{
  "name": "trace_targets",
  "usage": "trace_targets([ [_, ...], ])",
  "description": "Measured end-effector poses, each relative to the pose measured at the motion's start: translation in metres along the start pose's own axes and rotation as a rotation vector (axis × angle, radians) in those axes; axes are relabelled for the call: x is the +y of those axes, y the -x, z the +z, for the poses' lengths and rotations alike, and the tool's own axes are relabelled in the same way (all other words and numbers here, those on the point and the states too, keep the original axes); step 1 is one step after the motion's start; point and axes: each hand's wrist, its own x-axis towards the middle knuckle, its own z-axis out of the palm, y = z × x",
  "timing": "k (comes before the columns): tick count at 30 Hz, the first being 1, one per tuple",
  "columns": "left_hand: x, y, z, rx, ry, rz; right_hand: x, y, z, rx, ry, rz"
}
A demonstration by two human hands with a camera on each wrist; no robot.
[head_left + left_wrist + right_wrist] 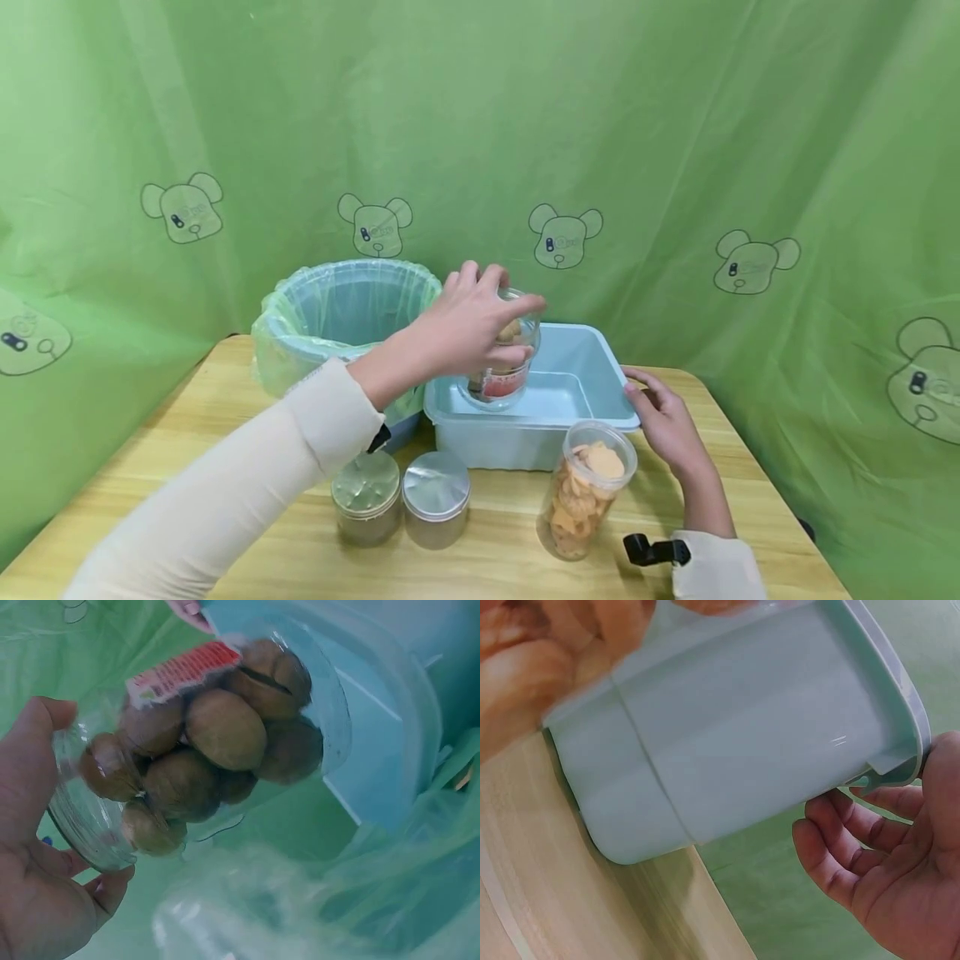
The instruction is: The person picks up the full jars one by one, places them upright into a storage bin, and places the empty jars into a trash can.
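My left hand [468,325] grips a clear plastic jar [504,385] by its end, above the near left part of a light blue plastic basin [495,446]. In the left wrist view, round brown nuts [225,729] in their shells fill much of the jar, beside a red and white label [184,671]. At the basin's right end, my right hand [667,423] holds the rim, thumb above and fingers curled beneath it. The right wrist view shows these fingers [832,840] under the rim. Whether the jar touches the basin, I cannot tell.
Left of the basin stands a blue bin [352,304] lined with a thin green bag. Two silver-lidded jars [366,492] and a clear jar of orange pieces [581,500] stand in front on the wooden table [495,575]. A green curtain [480,108] hangs behind.
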Motion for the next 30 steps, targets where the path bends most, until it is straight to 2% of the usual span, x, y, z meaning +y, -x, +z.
trace_targets([
  [5, 0.000, -0.005, 0.016, -0.058, -0.026, -0.022, -0.001, 0.000, 0.000, 0.001, 0.005, -0.002],
  [10, 0.001, -0.005, 0.035, -0.091, -0.050, -0.010, -0.001, 0.000, 0.000, 0.002, 0.002, -0.013],
  [20, 0.007, -0.008, 0.066, -0.117, -0.017, 0.010, 0.001, 0.000, -0.001, 0.001, -0.005, -0.002],
  [30, 0.011, -0.009, 0.093, -0.205, 0.065, -0.037, 0.001, 0.000, 0.000, 0.001, -0.023, -0.011],
])
